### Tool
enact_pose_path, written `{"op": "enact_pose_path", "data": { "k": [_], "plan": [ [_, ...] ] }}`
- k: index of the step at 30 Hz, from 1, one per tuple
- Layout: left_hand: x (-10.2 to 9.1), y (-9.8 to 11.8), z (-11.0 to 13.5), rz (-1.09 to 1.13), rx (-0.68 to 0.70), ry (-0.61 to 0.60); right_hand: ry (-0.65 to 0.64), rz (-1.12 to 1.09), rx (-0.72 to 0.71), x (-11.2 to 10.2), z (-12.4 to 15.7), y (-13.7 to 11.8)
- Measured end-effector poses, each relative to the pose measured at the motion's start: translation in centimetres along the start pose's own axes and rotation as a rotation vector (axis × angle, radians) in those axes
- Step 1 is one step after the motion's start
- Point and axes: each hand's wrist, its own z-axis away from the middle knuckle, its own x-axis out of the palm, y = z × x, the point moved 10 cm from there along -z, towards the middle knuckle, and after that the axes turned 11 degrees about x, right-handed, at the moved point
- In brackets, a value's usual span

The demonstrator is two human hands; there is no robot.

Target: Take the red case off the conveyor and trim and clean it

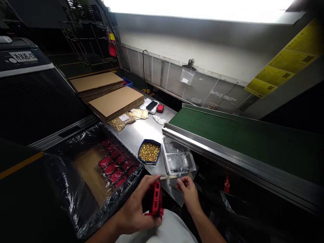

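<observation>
My left hand (136,206) is wrapped round a red plastic part with black areas (157,199), its slotted narrow side turned up toward me. To the right, my right hand (189,194) is closed in a pinch at the metal table's near edge; whatever its fingertips hold is too small to make out. A thin pale strip (168,177) lies on the table between the hands. Beyond them stand a blue tray (139,155) full of small gold-coloured pieces (150,152) and a white tray (165,163) with clear plastic bags (178,160).
At left is a plastic-lined bin (76,219) with several red and black parts (116,165). Stacked cardboard sheets (116,101), a bag of gold-coloured pieces (120,122), a phone (152,105) and a small red part (160,108) lie farther back. A green conveyor belt (217,131) runs along the right.
</observation>
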Motion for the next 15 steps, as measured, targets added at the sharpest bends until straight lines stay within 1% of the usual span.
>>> {"op": "enact_pose_path", "data": {
  "k": [2, 4, 6, 8, 10, 12, 13, 15],
  "plan": [
    [-0.5, -2.5, 1.3, 0.153, -0.106, 0.049, 0.017, 0.083, -0.014, -0.8, -1.1, 1.3],
    [-0.9, -4.9, 2.8, 0.298, -0.196, 0.123, 0.012, 0.186, -0.029, -1.1, -2.2, 2.0],
    [-1.4, -7.1, 4.1, 0.377, -0.276, 0.218, 0.011, 0.307, -0.055, -0.9, -3.7, 2.0],
    [-1.5, -8.7, 5.0, 0.421, -0.339, 0.302, 0.017, 0.442, -0.094, -0.5, -5.5, 1.3],
    [-1.1, -9.3, 5.5, 0.479, -0.384, 0.348, 0.044, 0.582, -0.126, 0.0, -7.6, 0.3],
    [-0.5, -9.2, 5.6, 0.580, -0.404, 0.391, 0.108, 0.713, -0.129, 0.1, -9.7, -0.5],
    [-0.4, -9.1, 5.7, 0.637, -0.414, 0.437, 0.150, 0.773, -0.119, 0.0, -10.5, -0.8],
    [-0.5, -9.2, 6.4, 0.751, -0.460, 0.577, 0.239, 0.878, -0.086, -0.4, -11.6, -0.7]
  ]
}}
